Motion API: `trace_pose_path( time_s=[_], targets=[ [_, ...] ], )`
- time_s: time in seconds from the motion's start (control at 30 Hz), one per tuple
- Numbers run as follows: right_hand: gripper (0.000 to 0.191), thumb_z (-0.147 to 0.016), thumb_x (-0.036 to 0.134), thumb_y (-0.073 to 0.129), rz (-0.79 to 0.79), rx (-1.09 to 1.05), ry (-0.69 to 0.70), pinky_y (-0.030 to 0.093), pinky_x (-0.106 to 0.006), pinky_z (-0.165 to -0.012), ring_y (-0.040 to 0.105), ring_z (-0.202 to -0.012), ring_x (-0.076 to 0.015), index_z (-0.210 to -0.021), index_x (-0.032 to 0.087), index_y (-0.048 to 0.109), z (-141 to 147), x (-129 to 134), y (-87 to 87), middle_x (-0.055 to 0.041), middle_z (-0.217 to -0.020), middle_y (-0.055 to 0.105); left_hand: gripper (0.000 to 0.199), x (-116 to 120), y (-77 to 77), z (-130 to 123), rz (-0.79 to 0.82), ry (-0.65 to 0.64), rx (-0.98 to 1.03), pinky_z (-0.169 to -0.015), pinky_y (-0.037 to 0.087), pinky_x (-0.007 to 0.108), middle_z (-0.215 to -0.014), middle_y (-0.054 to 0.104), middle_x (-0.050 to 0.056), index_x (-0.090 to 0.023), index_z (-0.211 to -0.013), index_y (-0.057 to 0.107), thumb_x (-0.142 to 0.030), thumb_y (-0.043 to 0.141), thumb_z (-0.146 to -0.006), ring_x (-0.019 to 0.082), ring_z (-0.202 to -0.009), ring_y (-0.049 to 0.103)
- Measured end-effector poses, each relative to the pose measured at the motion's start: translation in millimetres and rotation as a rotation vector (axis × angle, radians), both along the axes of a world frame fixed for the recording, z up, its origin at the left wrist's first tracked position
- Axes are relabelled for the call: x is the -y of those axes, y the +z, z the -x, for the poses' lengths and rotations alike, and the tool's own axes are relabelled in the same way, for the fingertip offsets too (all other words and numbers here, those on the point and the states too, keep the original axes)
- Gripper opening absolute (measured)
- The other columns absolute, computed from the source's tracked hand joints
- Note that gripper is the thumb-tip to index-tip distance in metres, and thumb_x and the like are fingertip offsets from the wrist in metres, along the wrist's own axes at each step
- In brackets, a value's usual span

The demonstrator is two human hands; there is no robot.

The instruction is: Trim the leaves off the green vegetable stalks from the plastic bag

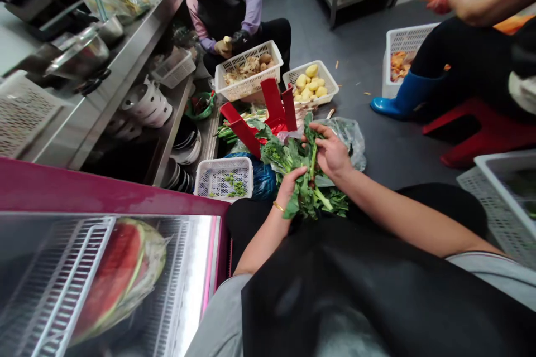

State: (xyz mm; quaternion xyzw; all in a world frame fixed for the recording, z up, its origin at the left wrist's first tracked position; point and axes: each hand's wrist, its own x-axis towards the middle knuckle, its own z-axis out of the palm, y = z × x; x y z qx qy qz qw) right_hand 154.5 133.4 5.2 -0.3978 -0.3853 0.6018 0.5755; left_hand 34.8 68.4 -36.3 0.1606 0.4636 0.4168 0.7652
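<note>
Leafy green vegetables (288, 156) with thick pale stems lie in a bunch over my lap, in front of the black apron. My left hand (288, 187), with a gold bangle at the wrist, is closed round part of the greens. My right hand (333, 153) pinches a leafy stem at the right side of the bunch. Beyond the greens stands an upturned red stool (272, 117). A clear plastic bag (354, 139) lies behind my right hand. Small green pieces sit in a white basket (203, 178) on the left.
A person (226, 5) opposite holds a potato over a basket of peelings (247, 86). Peeled potatoes (310, 85) fill another basket. Someone in blue boots (397, 95) sits at right. Steel shelving (125, 56) and a glass-topped case with watermelon (121, 273) stand left.
</note>
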Motion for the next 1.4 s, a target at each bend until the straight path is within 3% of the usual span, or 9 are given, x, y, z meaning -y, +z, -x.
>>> trace_pose_path(
  time_s=[0.3,0.43,0.63,0.83,0.93,1.03,1.13,1.3,1.4],
  targets=[
    [0.062,-0.075,0.032,0.065,-0.188,0.167,0.193,0.055,-0.037,-0.079,0.066,-0.092,-0.0204,-0.133,0.029,0.044,-28,30,10.0,-0.0031,-0.106,0.066,0.029,21,14.0,11,-0.059,-0.018,0.051,-0.041,0.033,0.022,-0.047,0.055,0.001,-0.013,-0.065,0.066,-0.042,0.068,-0.066,0.01,-0.041,0.048],
    [0.052,-0.074,0.036,0.068,-0.217,0.337,0.11,0.056,-0.035,-0.069,0.064,-0.078,-0.019,-0.123,0.026,0.054,-37,38,9.7,-0.0014,-0.089,0.065,0.032,32,26.3,2,-0.105,0.021,-0.04,-0.043,0.033,0.021,-0.049,0.057,0.001,-0.009,-0.075,0.071,-0.039,0.072,-0.065,0.008,-0.041,0.046],
    [0.09,-0.069,0.042,0.074,-0.117,0.371,-0.075,0.054,-0.033,-0.054,0.061,-0.057,-0.0171,-0.143,0.024,0.028,-41,52,2.9,0.002,-0.074,0.06,0.032,39,38.8,-6,-0.11,0.085,0.004,-0.041,0.029,0.019,-0.046,0.052,-0.001,-0.01,-0.07,0.069,-0.041,0.072,-0.063,0.006,-0.042,0.045],
    [0.044,-0.068,0.057,0.068,0.081,0.321,0.158,0.04,-0.024,-0.038,0.054,-0.044,-0.0125,-0.082,0.017,0.057,-46,56,1.9,-0.0007,-0.061,0.06,0.03,45,39.7,-12,-0.299,0.212,-0.173,-0.045,0.033,0.02,-0.051,0.058,0.001,-0.011,-0.067,0.071,-0.04,0.074,-0.064,0.007,-0.044,0.046],
    [0.039,-0.08,0.051,0.058,-0.16,0.623,0.075,0.042,-0.025,-0.046,0.05,-0.046,-0.0121,-0.059,0.019,0.051,-34,57,5.0,-0.0011,-0.052,0.054,0.025,48,40.8,-19,-0.366,0.262,-0.207,-0.053,0.04,0.023,-0.061,0.065,0.002,-0.012,-0.069,0.072,-0.035,0.077,-0.062,0.009,-0.051,0.052],
    [0.031,-0.085,0.037,0.053,-0.68,0.932,-0.058,0.041,-0.025,-0.054,0.052,-0.056,-0.013,-0.06,0.019,0.054,-24,72,4.6,-0.0038,-0.06,0.056,0.022,47,43.8,-20,-0.349,0.377,-0.183,-0.063,0.044,0.024,-0.067,0.066,0.002,-0.013,-0.069,0.071,-0.03,0.079,-0.057,0.011,-0.06,0.058],
    [0.022,-0.085,0.031,0.052,-1.039,0.927,0.197,0.042,-0.025,-0.057,0.053,-0.06,-0.013,-0.068,0.019,0.061,-31,88,1.6,-0.0048,-0.066,0.059,0.021,46,47.4,-13,-0.292,0.333,-0.12,-0.056,0.041,0.023,-0.06,0.062,0.0,-0.013,-0.067,0.07,-0.031,0.076,-0.059,0.009,-0.054,0.053],
    [0.023,-0.077,0.04,0.059,-0.182,0.489,0.22,0.044,-0.026,-0.046,0.054,-0.049,-0.0132,-0.082,0.017,0.059,-55,67,9.4,-0.0013,-0.06,0.058,0.023,49,48.2,-5,-0.376,0.09,-0.012,-0.047,0.031,0.022,-0.05,0.052,0.0,-0.011,-0.066,0.069,-0.034,0.069,-0.065,0.007,-0.046,0.043],
    [0.033,-0.072,0.05,0.062,0.034,0.229,0.306,0.043,-0.026,-0.041,0.056,-0.048,-0.0149,-0.081,0.018,0.053,-50,49,17.7,-0.0012,-0.063,0.06,0.02,51,43.4,-7,-0.393,0.059,-0.043,-0.047,0.029,0.022,-0.058,0.057,0.002,-0.011,-0.066,0.069,-0.031,0.068,-0.064,0.007,-0.047,0.043]
  ],
)
